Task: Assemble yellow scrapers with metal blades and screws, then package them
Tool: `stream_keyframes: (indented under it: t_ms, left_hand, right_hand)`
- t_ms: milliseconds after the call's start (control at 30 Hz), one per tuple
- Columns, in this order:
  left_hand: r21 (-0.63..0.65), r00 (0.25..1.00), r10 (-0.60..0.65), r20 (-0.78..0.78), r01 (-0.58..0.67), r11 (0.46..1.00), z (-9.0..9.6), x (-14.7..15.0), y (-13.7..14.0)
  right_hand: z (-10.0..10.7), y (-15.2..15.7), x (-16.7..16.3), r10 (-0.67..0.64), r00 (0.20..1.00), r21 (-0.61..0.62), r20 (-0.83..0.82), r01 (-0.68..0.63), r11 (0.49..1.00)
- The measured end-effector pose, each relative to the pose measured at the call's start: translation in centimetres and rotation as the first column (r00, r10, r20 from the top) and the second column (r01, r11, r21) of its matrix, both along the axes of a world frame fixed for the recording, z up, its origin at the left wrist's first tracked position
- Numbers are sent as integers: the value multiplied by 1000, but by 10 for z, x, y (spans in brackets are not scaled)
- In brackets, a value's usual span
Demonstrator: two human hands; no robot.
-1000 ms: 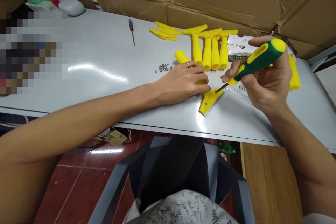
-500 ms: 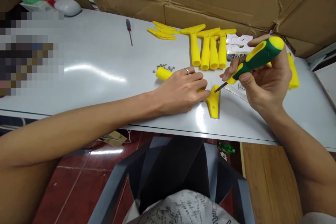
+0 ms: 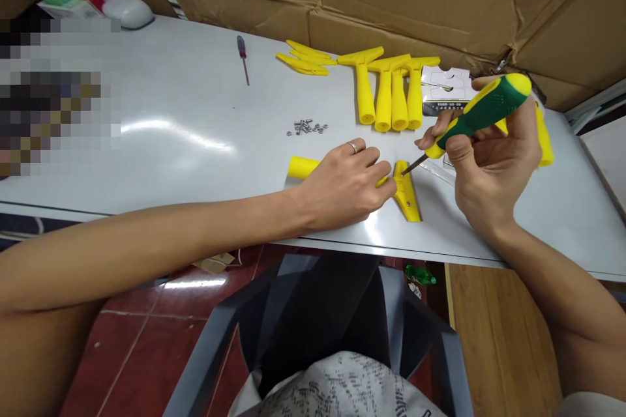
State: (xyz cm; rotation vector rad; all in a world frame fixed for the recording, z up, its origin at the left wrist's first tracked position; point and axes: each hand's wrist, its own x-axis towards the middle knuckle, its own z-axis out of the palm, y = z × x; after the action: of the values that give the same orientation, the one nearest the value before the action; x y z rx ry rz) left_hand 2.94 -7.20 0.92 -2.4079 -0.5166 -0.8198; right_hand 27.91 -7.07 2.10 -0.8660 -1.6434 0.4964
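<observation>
My left hand [image 3: 349,186] is closed around a yellow T-shaped scraper [image 3: 407,201] lying on the table. Its round handle end sticks out on the left of my fingers, and its flat head points out on the right; the middle is hidden under the hand. In my right hand [image 3: 499,166] is a green and yellow screwdriver [image 3: 482,111], tilted, its shaft reaching down to the upper screw on the scraper head. A second screw shows lower on that head. Small loose screws and nuts [image 3: 306,126] lie in a pile beyond my left hand.
Several yellow T-shaped scrapers [image 3: 364,91] lie along the back, beside thin yellow pieces [image 3: 306,58]. Small boxes [image 3: 445,88] stand at their right. Another screwdriver [image 3: 242,58] rests further left. Cardboard [image 3: 415,6] lines the rear; the table's front edge is close to my lap.
The scraper has turned, its handle end coming nearer to me and its head shifting slightly right. My left hand moved with it. The screwdriver tip stays at the upper screw.
</observation>
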Motion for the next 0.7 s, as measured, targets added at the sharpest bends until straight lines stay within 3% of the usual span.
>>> stream_keyframes:
  t_ms: [267, 433, 600, 700]
  left_hand:
    - [-118, 1000, 17, 9, -16, 993, 3, 5, -12]
    - [-162, 1000, 11, -27, -15, 987, 8, 3, -18]
    - [-101, 991, 9, -132, -22, 995, 7, 0, -11]
    - [-98, 987, 13, -162, -29, 995, 4, 0, -3]
  right_hand:
    - [6, -31, -19, -188, 980, -20, -71, 187, 982]
    - [8, -33, -19, -148, 986, -52, -79, 144, 988]
    - [0, -16, -5, -30, 999, -50, 30, 32, 998]
    - [-1, -4, 4, -31, 999, -25, -13, 31, 999]
